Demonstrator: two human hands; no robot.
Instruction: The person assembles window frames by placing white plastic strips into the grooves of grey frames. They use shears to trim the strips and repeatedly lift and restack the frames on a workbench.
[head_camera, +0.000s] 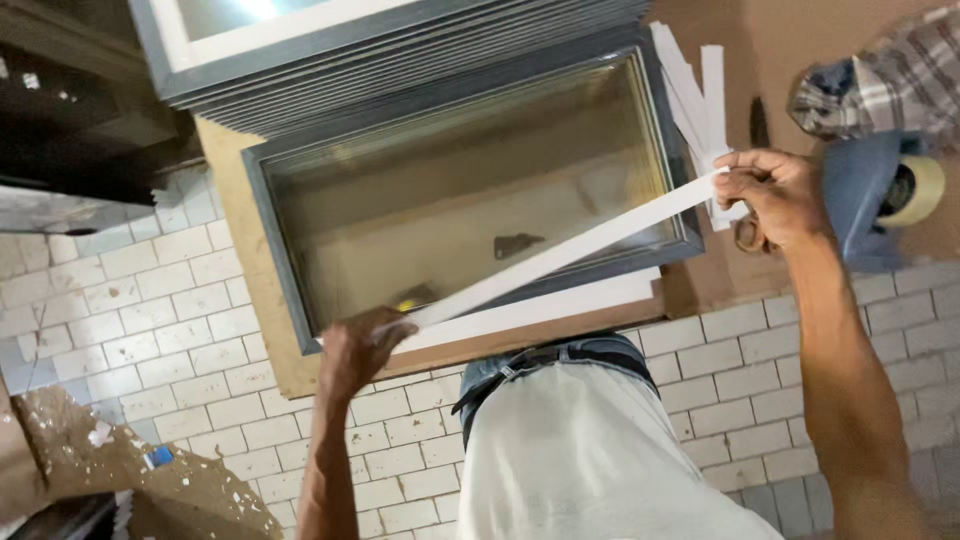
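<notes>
Stretching between left hand (355, 350) and right hand (770, 195), white strip (560, 255) spans framed glass (460, 190).

No packages, labels, signs — or screens.

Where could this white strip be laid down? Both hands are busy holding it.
Bare brown board lies between the glazed frame and the tape dispenser. The board edge by the left hand is narrow. Crowded: loose strips beside the right hand, folded cloth beyond.
</notes>
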